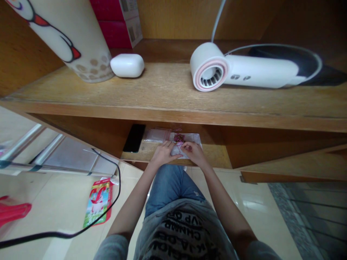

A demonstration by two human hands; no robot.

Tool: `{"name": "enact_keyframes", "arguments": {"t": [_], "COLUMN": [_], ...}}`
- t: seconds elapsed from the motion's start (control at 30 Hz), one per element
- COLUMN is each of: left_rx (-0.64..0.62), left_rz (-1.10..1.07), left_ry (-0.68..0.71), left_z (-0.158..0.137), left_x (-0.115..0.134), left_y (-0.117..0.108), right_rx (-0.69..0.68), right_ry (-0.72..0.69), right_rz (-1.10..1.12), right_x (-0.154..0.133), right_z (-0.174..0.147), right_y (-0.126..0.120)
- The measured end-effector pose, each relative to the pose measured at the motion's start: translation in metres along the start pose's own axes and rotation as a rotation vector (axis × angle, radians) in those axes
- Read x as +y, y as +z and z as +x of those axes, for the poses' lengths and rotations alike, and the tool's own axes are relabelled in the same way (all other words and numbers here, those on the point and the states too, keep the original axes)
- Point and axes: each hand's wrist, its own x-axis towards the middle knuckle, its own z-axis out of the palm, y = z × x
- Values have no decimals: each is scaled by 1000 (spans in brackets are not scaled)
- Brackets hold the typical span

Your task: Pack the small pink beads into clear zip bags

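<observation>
My left hand rests at the near edge of a white sheet on the lower shelf, its fingers stretched and thumb pointing right. Opposite it, my right hand has its fingers curled together in a pinch; what they hold is too small to make out. Just beyond the fingertips lies a small pile of purple-pink bits, perhaps beads or dried flowers, with a few more scattered behind. A clear plastic bag lies flat left of the pile, past my left hand.
A black phone lies at the shelf's left. On the upper shelf above my hands stand a large patterned cup, a white earbud case, pink boxes and a white handheld fan. A black cable hangs at the left.
</observation>
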Motion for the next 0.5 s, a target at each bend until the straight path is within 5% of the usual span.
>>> {"name": "enact_keyframes", "arguments": {"t": [0.27, 0.5], "left_rx": [8, -7], "left_rz": [-2, 9], "left_ry": [1, -12], "left_z": [0, 0], "left_x": [-1, 0], "left_y": [1, 0], "right_rx": [-43, 63], "right_ry": [-53, 14], "right_rz": [68, -171], "right_x": [0, 16], "right_z": [3, 20], "right_y": [5, -10]}}
